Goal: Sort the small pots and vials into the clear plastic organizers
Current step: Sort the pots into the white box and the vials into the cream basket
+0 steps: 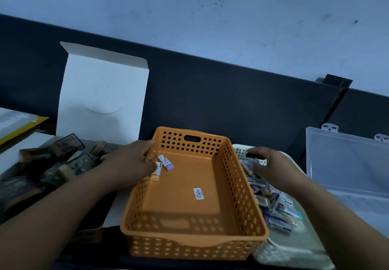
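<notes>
While dark packets (52, 164) lay heaped at lower left, the left hand (130, 162) rested over the left rim of the orange basket (189, 248), fingers spread wide, thumb beside two vials (166, 162) on its floor. Rightward, the right hand (271, 164) hung curled over the heap of vials (271, 202) in the cream basket (294, 250); whether it pinched one could not be told. A clear organizer (347, 160) stood open at far right.

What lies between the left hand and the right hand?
In the head view, the orange basket spans the stretch between the left hand and right hand; a purple pack and a yellowish pack lie in its far-left corner.
</notes>
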Demonstrator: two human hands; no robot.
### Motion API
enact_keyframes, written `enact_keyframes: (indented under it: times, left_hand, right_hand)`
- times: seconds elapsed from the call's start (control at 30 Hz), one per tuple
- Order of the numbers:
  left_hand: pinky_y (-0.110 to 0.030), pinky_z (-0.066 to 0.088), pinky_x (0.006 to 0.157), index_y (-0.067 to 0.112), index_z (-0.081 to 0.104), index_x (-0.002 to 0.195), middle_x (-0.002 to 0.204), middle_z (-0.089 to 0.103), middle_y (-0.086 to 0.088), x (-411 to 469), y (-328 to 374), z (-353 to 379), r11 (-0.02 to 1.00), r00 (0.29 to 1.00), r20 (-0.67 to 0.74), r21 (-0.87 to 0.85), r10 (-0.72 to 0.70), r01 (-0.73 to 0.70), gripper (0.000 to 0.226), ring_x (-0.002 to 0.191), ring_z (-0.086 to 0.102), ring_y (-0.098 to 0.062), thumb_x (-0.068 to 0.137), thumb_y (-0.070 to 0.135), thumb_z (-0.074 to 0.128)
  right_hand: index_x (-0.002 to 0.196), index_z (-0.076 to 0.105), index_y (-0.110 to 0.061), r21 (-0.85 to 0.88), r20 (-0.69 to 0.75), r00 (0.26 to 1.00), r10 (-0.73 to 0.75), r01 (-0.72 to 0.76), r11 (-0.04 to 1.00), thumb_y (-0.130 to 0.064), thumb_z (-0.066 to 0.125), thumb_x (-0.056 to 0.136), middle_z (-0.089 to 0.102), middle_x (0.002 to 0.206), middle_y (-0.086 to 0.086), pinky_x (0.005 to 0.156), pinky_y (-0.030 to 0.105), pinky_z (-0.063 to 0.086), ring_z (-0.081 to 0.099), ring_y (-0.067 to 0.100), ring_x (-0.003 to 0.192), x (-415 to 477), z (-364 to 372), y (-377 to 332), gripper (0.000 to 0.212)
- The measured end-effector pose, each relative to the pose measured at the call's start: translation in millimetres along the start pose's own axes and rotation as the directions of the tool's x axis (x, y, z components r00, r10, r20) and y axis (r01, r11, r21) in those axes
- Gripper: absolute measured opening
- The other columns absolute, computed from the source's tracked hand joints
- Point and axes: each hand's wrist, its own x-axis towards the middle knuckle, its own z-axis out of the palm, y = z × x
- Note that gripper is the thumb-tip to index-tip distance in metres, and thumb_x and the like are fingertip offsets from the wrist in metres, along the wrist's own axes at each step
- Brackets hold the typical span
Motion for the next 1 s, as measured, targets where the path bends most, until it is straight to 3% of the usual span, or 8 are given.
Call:
enact_keyframes:
  times: [0.17,0.27,0.4,0.57,0.63,0.7,0.77,1.0]
  left_hand:
    - [-0.036,0.049,0.087,0.039,0.049,0.126,0.124,0.057,0.014,0,0,0,1.000,1.000,0.002,-0.002,0.006,-0.006,0.039,0.106,0.058,-0.009,0.087,0.035,0.055]
    - [-0.037,0.049,0.086,0.040,0.051,0.122,0.118,0.059,0.014,0,-1,-1,0.999,1.000,0.005,-0.033,-0.004,0.004,0.039,0.103,0.059,-0.009,0.084,0.034,0.056]
    - [-0.042,0.053,0.081,0.038,0.054,0.113,0.102,0.064,0.013,0,-1,-1,0.998,1.000,-0.001,-0.060,-0.001,0.001,0.033,0.092,0.064,-0.011,0.080,0.033,0.054]
    - [-0.043,0.054,0.076,0.035,0.055,0.104,0.095,0.063,0.013,1,-2,-1,0.998,0.999,-0.010,-0.043,0.035,-0.035,0.024,0.083,0.062,-0.009,0.081,0.038,0.058]
    - [-0.042,0.052,0.081,0.035,0.054,0.107,0.103,0.061,0.011,1,-3,-1,0.999,0.999,-0.012,-0.039,0.038,-0.038,0.027,0.090,0.061,-0.011,0.080,0.038,0.059]
    - [-0.040,0.047,0.090,0.028,0.050,0.122,0.120,0.055,0.007,2,-2,0,1.000,1.000,-0.012,-0.023,0.014,-0.014,0.039,0.105,0.055,-0.015,0.085,0.035,0.057]
    - [-0.037,0.043,0.095,0.023,0.044,0.131,0.131,0.049,0.004,1,-2,0,1.000,1.000,-0.015,-0.003,0.007,-0.007,0.045,0.115,0.050,-0.017,0.088,0.033,0.055]
    - [-0.038,0.037,0.104,0.023,0.023,0.150,0.149,0.036,0.003,3,-5,1,0.999,1.000,-0.007,0.039,0.005,-0.005,0.069,0.131,0.040,-0.017,0.089,0.038,0.053]
  right_hand:
    - [0.133,0.052,-0.031,0.011,-0.063,0.972,-0.227,0.228,0.974,-0.025,0.064,0.091,0.049,0.139,-0.007,0.094,0.025,0.039,0.049,0.013,0.122,-2,1,-57,0.043]
    - [0.137,0.047,-0.033,-0.023,0.113,0.931,-0.346,0.351,0.936,-0.032,0.065,0.090,0.047,0.141,-0.007,0.096,0.024,0.036,0.045,0.013,0.126,1,14,-100,0.050]
    - [0.144,0.038,-0.026,-0.104,0.425,0.841,-0.334,0.412,0.905,-0.041,0.066,0.088,0.043,0.146,-0.004,0.104,0.029,0.036,0.043,0.018,0.131,16,46,-145,0.065]
    - [0.130,0.050,-0.024,-0.120,0.567,0.786,-0.246,0.374,0.920,-0.036,0.073,0.082,0.062,0.117,0.000,0.091,0.033,0.047,0.058,0.021,0.107,39,94,-168,0.055]
    - [0.135,0.044,-0.027,-0.159,0.575,0.788,-0.219,0.370,0.915,-0.049,0.075,0.074,0.057,0.127,0.001,0.102,0.041,0.043,0.053,0.025,0.120,47,112,-168,0.072]
    - [0.148,0.027,-0.030,-0.266,0.558,0.810,-0.181,0.381,0.885,-0.065,0.073,0.066,0.038,0.149,0.003,0.112,0.051,0.030,0.032,0.030,0.139,51,124,-164,0.100]
    - [0.152,0.018,-0.032,-0.296,0.533,0.830,-0.163,0.363,0.883,-0.069,0.072,0.063,0.024,0.156,0.001,0.115,0.054,0.022,0.016,0.031,0.144,54,131,-160,0.110]
    - [0.135,0.043,-0.032,-0.130,0.489,0.830,-0.269,0.374,0.918,-0.052,0.080,0.065,0.052,0.131,-0.004,0.104,0.042,0.042,0.045,0.023,0.124,55,129,-162,0.082]
